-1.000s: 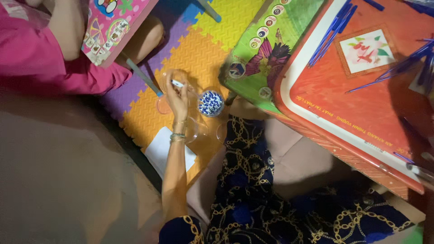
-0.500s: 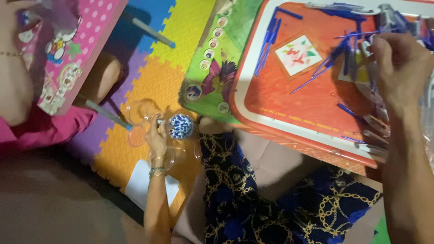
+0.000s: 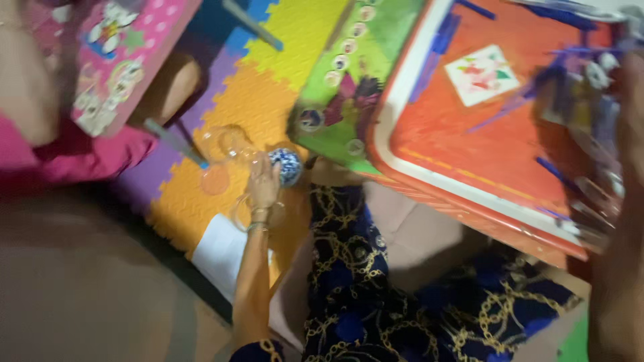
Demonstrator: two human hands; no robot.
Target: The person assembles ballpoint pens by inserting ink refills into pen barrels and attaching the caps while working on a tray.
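The left hand (image 3: 263, 184) is stretched down to the foam floor mat (image 3: 268, 94), and its fingers are laid on a small round ball with a blue and white pattern (image 3: 288, 165). It cannot be told if the ball is really gripped or only touched, because the view is blurred. Just beside this hand, clear plastic pieces (image 3: 225, 151) are lying on the orange part of the mat. The right hand (image 3: 620, 201) is seen at the right edge, over the orange tray (image 3: 469, 147); its fingers are too blurred to be judged.
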